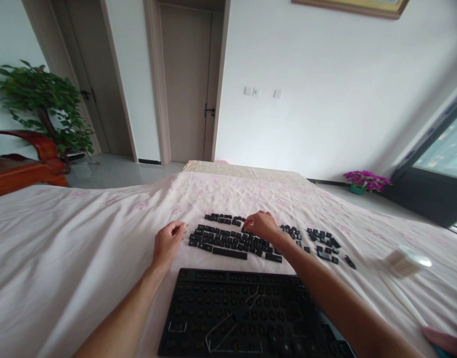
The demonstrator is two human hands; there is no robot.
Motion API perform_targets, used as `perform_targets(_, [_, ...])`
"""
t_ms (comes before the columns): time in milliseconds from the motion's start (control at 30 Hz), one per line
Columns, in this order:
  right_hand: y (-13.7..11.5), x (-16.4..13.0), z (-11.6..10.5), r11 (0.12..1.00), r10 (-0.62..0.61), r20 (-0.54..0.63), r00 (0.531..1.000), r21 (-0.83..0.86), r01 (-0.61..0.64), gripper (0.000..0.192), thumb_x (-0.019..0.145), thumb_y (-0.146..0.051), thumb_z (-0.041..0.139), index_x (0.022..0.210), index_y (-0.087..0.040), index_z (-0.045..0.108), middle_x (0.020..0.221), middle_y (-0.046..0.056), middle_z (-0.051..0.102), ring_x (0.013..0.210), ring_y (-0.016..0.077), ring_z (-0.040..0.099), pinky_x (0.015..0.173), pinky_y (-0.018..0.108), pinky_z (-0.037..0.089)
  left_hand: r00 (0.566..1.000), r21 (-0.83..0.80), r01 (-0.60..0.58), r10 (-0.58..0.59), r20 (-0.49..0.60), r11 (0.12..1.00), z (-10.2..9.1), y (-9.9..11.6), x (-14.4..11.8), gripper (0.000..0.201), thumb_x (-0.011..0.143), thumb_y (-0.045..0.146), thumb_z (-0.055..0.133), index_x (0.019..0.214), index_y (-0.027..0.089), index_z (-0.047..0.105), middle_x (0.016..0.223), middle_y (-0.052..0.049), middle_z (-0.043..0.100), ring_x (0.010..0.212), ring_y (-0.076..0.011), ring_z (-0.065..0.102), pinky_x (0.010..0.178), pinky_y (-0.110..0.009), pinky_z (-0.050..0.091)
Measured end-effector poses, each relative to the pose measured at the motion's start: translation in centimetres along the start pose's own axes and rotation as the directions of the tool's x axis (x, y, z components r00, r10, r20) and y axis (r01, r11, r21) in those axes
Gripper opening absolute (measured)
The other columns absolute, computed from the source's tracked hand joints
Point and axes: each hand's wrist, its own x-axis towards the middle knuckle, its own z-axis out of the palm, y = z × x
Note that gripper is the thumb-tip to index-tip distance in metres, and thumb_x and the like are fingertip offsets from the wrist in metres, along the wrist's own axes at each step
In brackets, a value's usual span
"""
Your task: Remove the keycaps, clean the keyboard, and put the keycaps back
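1. Two bare hands reach over a pale pink flowered cloth [102, 238], one at either side of several rows of loose black keycaps [228, 242].
2. The left hand [169, 241] is just beside the left end of the rows, fingers curled in and fingertips close together; whether they pinch anything, one cannot tell.
3. The right hand [263, 223] is at the upper rows, fingers bent down toward the keycaps; its fingertips are partly hidden, so a grip on one cannot be told.
4. A long space bar [229, 253] lies along the bottom row, and smaller clusters of keycaps are scattered to the right of the right forearm.
5. Nearest the person lies a black keyboard [191, 298], most of its key positions bare, partly covered by the right forearm. A thin wire tool [237, 316] rests across it.
6. Well to the right are a round container [407, 261] and a pale handle [403, 298].
7. Beyond the cloth are a leafy plant [45, 99], a wooden chair [45, 154], purple flowers [367, 180] and a closed door [186, 79].
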Motion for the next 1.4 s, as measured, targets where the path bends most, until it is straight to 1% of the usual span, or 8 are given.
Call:
perform_targets(167, [0.4, 0.6, 0.1, 0.999, 0.028, -0.017, 0.999, 0.019, -0.028, 0.014, 0.074, -0.029, 0.066, 0.081, -0.033, 0.078, 0.08, -0.001, 0.074, 0.093, 0.021, 0.061, 0.087, 0.032, 0.036, 1.0, -0.001, 0.0, 0.0, 0.0, 1.0, 0.0, 0.1, 0.0, 0.034, 0.078, 0.049, 0.057, 0.084, 0.019, 0.069, 0.073, -0.002, 0.072, 0.064, -0.0183, 0.067, 0.062, -0.025, 0.049])
perform_targets(267, [1.0, 1.5, 0.3, 0.998, 0.06, -0.034, 0.998, 0.026, -0.059, 0.016, 0.075, -0.03, 0.066, 0.085, -0.032, 0.078, 0.082, 0.0, 0.075, 0.095, 0.0218, 0.061, 0.088, 0.033, 0.035, 1.0, 0.002, -0.003, 0.003, -0.004, 1.0, 0.0, 0.0, 0.0, 0.034, 0.078, 0.049, 0.056, 0.085, 0.019, 0.069, 0.072, -0.002, 0.072, 0.064, -0.0182, 0.067, 0.062, -0.025, 0.049])
perform_targets(400, [1.5, 2.3, 0.8, 0.997, 0.076, -0.04, 0.996, 0.033, -0.075, 0.015, 0.074, -0.031, 0.067, 0.084, -0.033, 0.078, 0.082, 0.0, 0.075, 0.097, 0.0228, 0.06, 0.088, 0.034, 0.035, 1.0, 0.004, 0.002, -0.002, -0.003, 1.0, 0.0, -0.2, 0.1, 0.034, 0.078, 0.05, 0.057, 0.085, 0.019, 0.069, 0.073, -0.002, 0.072, 0.064, -0.0178, 0.067, 0.063, -0.025, 0.049])
perform_targets(667, [1.2, 2.3, 1.0, 0.997, 0.072, -0.045, 0.996, 0.043, -0.07, 0.016, 0.075, -0.031, 0.065, 0.085, -0.034, 0.078, 0.083, 0.0, 0.075, 0.094, 0.022, 0.062, 0.09, 0.035, 0.035, 1.0, -0.011, -0.012, 0.012, 0.006, 1.0, 0.1, -0.3, 0.0, 0.035, 0.078, 0.051, 0.057, 0.087, 0.019, 0.069, 0.073, -0.003, 0.071, 0.067, -0.0185, 0.067, 0.062, -0.025, 0.049])
perform_targets(833, [1.9, 1.5, 0.3, 0.994, 0.091, -0.035, 0.995, 0.065, -0.089, 0.019, 0.08, -0.035, 0.062, 0.092, -0.034, 0.077, 0.087, -0.001, 0.075, 0.089, 0.0193, 0.064, 0.088, 0.033, 0.038, 1.0, 0.004, 0.004, -0.004, 0.004, 1.0, 0.0, -0.4, 0.0, 0.036, 0.078, 0.052, 0.057, 0.087, 0.019, 0.069, 0.074, -0.003, 0.072, 0.065, -0.0188, 0.067, 0.063, -0.026, 0.049])
perform_targets(933, [2.8, 0.3, -0.3, 0.994, 0.089, -0.007, 0.996, 0.066, -0.088, 0.019, 0.08, -0.037, 0.062, 0.091, -0.034, 0.077, 0.085, -0.002, 0.075, 0.085, 0.0183, 0.065, 0.084, 0.03, 0.04, 1.0, 0.025, -0.001, 0.001, 0.005, 1.0, 0.0, -0.4, 0.1, 0.036, 0.078, 0.053, 0.057, 0.086, 0.02, 0.069, 0.075, -0.003, 0.073, 0.066, -0.0193, 0.067, 0.063, -0.026, 0.048])
perform_targets(1133, [4.1, -1.9, -0.7, 0.995, 0.091, 0.013, 0.996, 0.025, -0.092, 0.017, 0.074, -0.042, 0.068, 0.085, -0.034, 0.078, 0.084, 0.0, 0.075, 0.096, 0.0239, 0.062, 0.09, 0.035, 0.038, 1.0, 0.034, -0.014, 0.014, -0.002, 0.999, 0.0, -0.4, 0.0, 0.038, 0.078, 0.054, 0.056, 0.085, 0.019, 0.07, 0.076, -0.004, 0.073, 0.067, -0.0199, 0.067, 0.062, -0.026, 0.048])
perform_targets(1400, [4.0, -2.2, 0.0, 0.997, 0.078, -0.015, 0.997, 0.02, -0.078, 0.014, 0.074, -0.037, 0.067, 0.082, -0.036, 0.078, 0.079, 0.0, 0.074, 0.098, 0.024, 0.059, 0.089, 0.035, 0.036, 1.0, 0.006, -0.009, 0.009, -0.011, 1.0, 0.1, -0.6, 0.0, 0.038, 0.077, 0.054, 0.058, 0.085, 0.019, 0.07, 0.072, -0.003, 0.072, 0.065, -0.0193, 0.067, 0.062, -0.026, 0.048])
